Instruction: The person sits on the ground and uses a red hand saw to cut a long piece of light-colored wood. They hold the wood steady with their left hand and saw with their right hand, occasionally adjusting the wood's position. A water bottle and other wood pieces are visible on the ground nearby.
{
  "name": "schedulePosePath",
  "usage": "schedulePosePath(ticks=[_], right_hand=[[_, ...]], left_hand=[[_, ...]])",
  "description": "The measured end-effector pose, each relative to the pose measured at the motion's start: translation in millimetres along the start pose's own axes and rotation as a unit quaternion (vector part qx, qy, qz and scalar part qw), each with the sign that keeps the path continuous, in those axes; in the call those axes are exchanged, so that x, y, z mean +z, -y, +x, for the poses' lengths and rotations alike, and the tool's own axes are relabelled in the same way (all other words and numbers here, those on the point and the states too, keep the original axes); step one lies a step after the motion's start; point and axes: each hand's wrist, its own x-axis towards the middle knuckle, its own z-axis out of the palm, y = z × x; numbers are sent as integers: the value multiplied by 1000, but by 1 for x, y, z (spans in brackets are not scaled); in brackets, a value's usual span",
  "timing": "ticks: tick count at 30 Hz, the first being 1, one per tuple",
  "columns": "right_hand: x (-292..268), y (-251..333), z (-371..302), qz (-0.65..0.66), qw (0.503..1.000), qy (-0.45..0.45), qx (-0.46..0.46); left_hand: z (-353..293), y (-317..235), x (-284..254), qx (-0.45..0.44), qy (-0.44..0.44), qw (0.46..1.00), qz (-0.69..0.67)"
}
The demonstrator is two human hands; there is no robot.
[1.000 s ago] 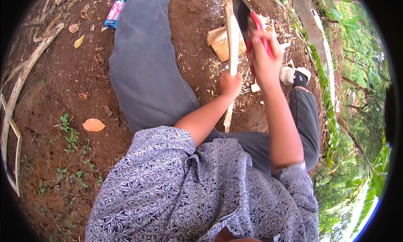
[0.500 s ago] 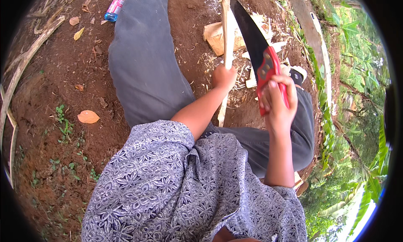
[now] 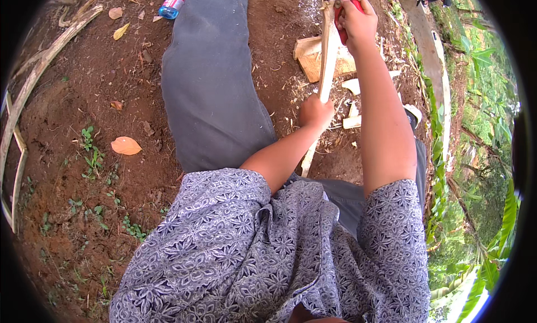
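Observation:
My left hand (image 3: pixel 316 112) is wrapped round a pale, stripped wooden stick (image 3: pixel 328 57). The stick stands lengthwise before me, its lower end showing below my fist. At the top of the view my right hand (image 3: pixel 359 22) grips the red handle of a machete (image 3: pixel 338 12). Most of the dark blade lies beyond the upper edge; only a small part shows close to the stick's far end. Whether blade and stick touch, I cannot tell. Behind the stick a chopped wood block (image 3: pixel 309 59) lies on the soil.
Pale wood chips (image 3: pixel 352 122) are scattered right of the stick. My outstretched leg (image 3: pixel 215 82) lies to its left, a blue-and-pink bottle (image 3: pixel 173 3) beyond it. Long dry branches (image 3: pixel 47 57) curve along the far left. Green plants (image 3: pixel 481 57) grow at the right.
My right hand has swung away from me with the machete, from beside my left hand to the stick's far end. My left hand still holds the stick; the whole view has shifted slightly.

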Motion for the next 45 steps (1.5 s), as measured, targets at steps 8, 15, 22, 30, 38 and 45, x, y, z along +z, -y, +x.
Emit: schedulePosePath(ticks=[8, 15, 22, 30, 38, 45], right_hand=[[-84, 104, -232, -50, 996, -6, 71], [-88, 124, -237, -66, 996, 7, 52], [-1, -4, 12, 42, 999, -8, -1], [-79, 79, -213, -78, 996, 0, 52], [-93, 114, -260, -108, 993, 16, 49], [5, -11, 25, -83, 994, -26, -60]], left_hand=[[12, 7, 4, 12, -15, 1000, 0], [13, 18, 14, 28, -56, 997, -37], [4, 4, 12, 34, -17, 999, -16], [15, 11, 9, 32, -44, 998, -38], [8, 13, 4, 35, -51, 998, -33], [11, 18, 18, 64, -14, 997, -35]])
